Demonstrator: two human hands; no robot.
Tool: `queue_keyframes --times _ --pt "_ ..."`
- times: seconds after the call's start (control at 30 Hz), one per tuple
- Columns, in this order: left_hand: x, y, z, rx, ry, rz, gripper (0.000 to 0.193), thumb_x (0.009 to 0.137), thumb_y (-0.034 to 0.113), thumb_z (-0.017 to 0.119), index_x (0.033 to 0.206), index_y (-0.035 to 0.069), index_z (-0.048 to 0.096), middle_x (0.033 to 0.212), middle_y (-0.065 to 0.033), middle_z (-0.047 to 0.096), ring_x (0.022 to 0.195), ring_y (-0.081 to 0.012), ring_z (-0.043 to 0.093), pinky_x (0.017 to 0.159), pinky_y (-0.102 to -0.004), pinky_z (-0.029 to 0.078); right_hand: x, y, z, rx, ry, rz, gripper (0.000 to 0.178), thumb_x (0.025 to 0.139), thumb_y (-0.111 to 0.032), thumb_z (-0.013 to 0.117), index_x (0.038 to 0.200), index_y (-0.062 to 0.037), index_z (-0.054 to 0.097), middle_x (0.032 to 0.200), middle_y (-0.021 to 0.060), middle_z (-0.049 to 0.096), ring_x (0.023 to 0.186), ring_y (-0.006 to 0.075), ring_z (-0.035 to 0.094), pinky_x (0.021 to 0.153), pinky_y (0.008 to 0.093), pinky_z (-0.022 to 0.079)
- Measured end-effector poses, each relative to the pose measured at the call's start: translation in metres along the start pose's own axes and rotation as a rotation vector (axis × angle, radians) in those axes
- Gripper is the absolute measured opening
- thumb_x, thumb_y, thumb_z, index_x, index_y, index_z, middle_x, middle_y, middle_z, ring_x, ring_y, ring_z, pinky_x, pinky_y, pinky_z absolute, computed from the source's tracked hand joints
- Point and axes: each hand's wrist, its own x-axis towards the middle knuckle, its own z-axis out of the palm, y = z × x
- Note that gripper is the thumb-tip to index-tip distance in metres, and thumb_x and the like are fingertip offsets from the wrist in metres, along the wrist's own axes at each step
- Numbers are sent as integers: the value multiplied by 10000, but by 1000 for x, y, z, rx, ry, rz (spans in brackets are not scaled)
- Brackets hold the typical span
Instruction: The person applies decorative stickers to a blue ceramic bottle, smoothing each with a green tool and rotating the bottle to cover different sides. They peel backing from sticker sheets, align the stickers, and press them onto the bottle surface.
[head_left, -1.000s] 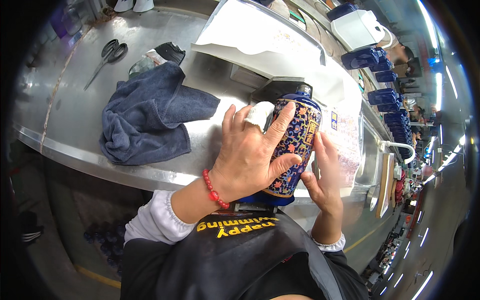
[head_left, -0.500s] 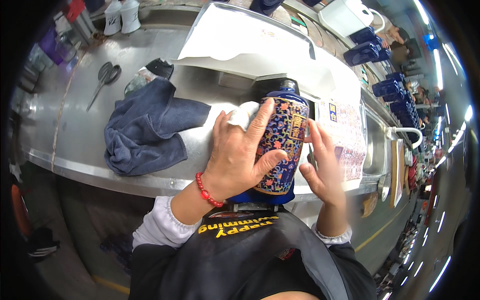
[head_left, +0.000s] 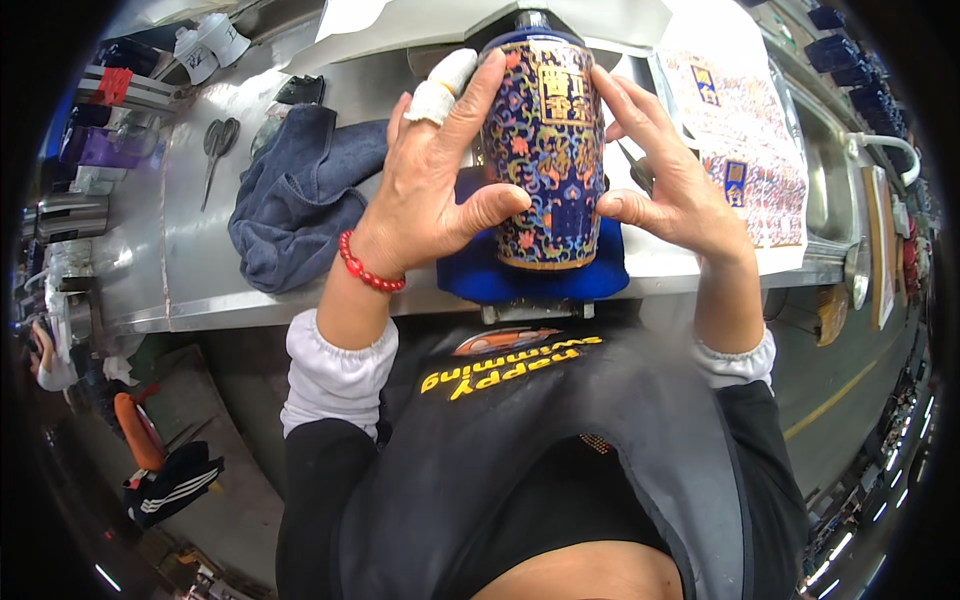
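Observation:
A dark blue bottle point(head_left: 545, 160) with a colourful floral wrap and gold lettering panel lies on a bright blue padded rest point(head_left: 470, 270), its neck pointing away from me. My left hand point(head_left: 430, 180) grips its left side, index finger along the edge and thumb on the front. White wrapping point(head_left: 440, 90) covers a finger or fingers of that hand, and a red bead bracelet circles the wrist. From the right, my right hand point(head_left: 675, 175) presses its fingertips and thumb to the bottle's edge, fingers spread. The bottle's underside is hidden.
Left of my hands lie a crumpled grey-blue cloth point(head_left: 295, 200) and black scissors point(head_left: 217, 150) on the metal table. Floral printed sheets point(head_left: 745, 150) lie to the right, before a sink point(head_left: 825, 170). White containers point(head_left: 210, 45) stand at the far left.
The view has shifted, so the bottle shows farther up and more upright. My right hand has come against the bottle's right edge. My left hand keeps its place on the left side.

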Motion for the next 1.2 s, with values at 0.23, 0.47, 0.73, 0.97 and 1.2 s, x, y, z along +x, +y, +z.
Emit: queue_keyframes --times 0.23,0.47,0.73,0.97,1.2 --pt "2 -3 -13 124 -165 42 1271 723 835 681 1647 101 210 1607 -247 345 1488 -435 334 1189 -640 143 -2 6 6 48 -37 -25 1348 620 -664 859 1648 -72 219 1476 135 432 1059 218 540 1081 413 438" --pt "1 -1 -17 161 -219 4 1324 701 828 709 1658 109 143 1638 -241 303 1513 -445 299 1177 -699 123 -4 5 4 -2 -83 -18 1371 624 -588 894 1659 -78 153 1536 134 399 1055 223 510 1080 386 440" --pt "3 10 -21 167 -264 -55 1323 707 778 742 1658 98 124 1660 -212 281 1556 -402 218 1194 -690 91 -1 -3 -3 -7 -113 -27 1366 662 -570 898 1644 -27 120 1644 254 277 1466 384 387 1138 444 422" --pt "7 13 -25 160 -247 -73 1247 765 828 649 1657 100 171 1660 -245 263 1554 -421 215 1210 -644 64 3 -2 -2 195 -45 9 1315 678 -485 921 1650 -70 139 1567 261 322 1427 433 392 1163 461 386" --pt "6 14 -24 224 -279 -85 1233 776 836 634 1647 78 200 1652 -255 280 1544 -422 248 1218 -631 57 6 3 0 156 -71 -17 1304 688 -507 908 1649 -67 144 1559 277 336 1438 438 380 1176 467 370"
